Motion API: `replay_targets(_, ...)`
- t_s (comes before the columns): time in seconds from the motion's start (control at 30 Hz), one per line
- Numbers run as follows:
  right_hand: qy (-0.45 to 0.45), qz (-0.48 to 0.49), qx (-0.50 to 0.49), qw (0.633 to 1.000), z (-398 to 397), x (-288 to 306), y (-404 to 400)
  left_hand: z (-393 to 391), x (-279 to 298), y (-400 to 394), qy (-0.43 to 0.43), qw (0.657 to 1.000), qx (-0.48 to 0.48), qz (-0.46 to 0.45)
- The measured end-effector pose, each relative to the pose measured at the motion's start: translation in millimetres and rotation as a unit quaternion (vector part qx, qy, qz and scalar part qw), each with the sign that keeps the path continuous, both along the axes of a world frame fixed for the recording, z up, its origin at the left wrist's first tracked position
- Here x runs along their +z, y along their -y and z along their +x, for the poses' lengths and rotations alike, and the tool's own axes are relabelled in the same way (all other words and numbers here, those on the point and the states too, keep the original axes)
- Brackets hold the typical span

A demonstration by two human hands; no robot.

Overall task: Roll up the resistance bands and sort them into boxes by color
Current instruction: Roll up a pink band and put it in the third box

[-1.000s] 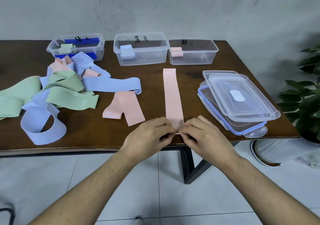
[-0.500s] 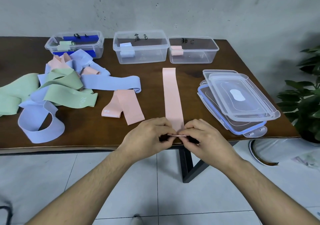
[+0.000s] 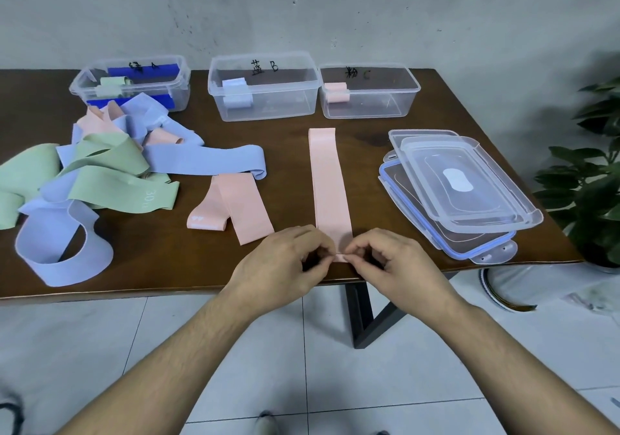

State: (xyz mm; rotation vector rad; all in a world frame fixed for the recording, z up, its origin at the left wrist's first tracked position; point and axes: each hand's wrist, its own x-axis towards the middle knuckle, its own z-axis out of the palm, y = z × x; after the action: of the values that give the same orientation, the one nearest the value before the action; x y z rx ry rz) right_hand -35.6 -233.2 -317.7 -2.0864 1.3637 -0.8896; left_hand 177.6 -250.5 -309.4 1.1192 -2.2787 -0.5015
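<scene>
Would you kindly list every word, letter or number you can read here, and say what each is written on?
"绿 A": handwritten on the left box.
"蓝 B": handwritten on the middle box.
"粉 C": handwritten on the right box.
"30": printed on a green band; smaller characters after it are too blurred to read.
White mark on the folded pink band: unreadable.

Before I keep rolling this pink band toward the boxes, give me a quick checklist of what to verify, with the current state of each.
1. Both hands pinch the near end: left hand, right hand: ok.
2. Pink band lies flat and straight ahead: ok.
3. First fold tight and even: cannot tell, fingers hide it.
4. Pink box open, lid off: ok.
5. Other pink band lies apart from the roll path: ok.
</scene>
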Motion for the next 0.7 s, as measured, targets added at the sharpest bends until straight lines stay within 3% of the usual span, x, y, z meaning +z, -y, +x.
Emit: replay_targets(0.7, -0.071, -0.043, 0.017, 0.996, 0.9, -1.0, -0.5, -1.0, -5.4, 2.9, -0.005, 1.000, 0.008, -0.001)
